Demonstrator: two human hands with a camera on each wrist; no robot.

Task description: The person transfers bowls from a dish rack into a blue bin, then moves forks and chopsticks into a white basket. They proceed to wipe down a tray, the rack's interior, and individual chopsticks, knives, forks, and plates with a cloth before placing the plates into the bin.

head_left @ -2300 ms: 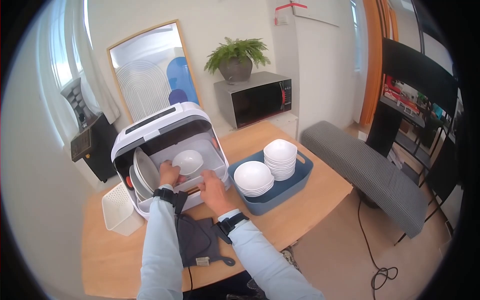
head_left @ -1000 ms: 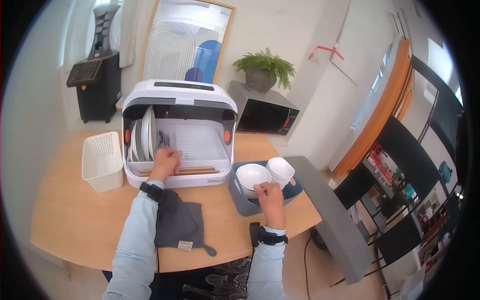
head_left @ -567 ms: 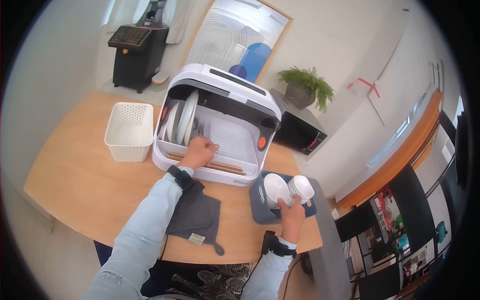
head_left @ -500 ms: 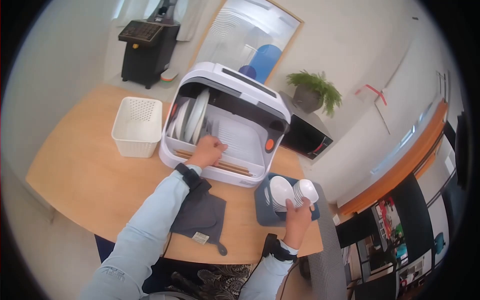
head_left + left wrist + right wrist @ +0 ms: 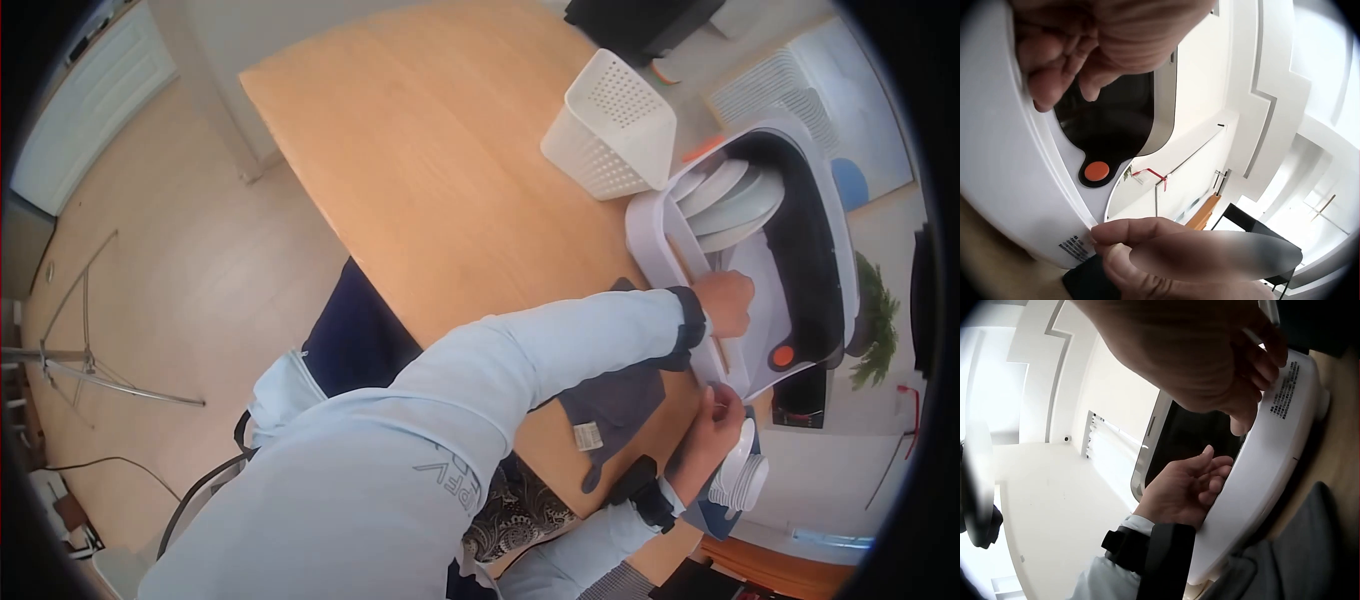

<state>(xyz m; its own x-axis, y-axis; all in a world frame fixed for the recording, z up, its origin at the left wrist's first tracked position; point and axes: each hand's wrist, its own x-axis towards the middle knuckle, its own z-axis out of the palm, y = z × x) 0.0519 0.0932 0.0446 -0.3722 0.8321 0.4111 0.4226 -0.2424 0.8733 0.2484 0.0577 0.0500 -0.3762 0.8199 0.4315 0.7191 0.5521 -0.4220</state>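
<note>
The right grip (image 5: pixel 714 428) went from bowls (image 5: pixel 742 478) to box (image 5: pixel 648 232), half curled, hold unclear; left grip (image 5: pixel 726 303) curls loose, empty, near plates (image 5: pixel 742 207) inside.

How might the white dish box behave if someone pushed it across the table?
The white dish box would probably stay stiff, as its shell looks like hard moulded plastic. The plates standing inside likely add weight. Its broad, boxy shape seems unlikely to roll.
</note>
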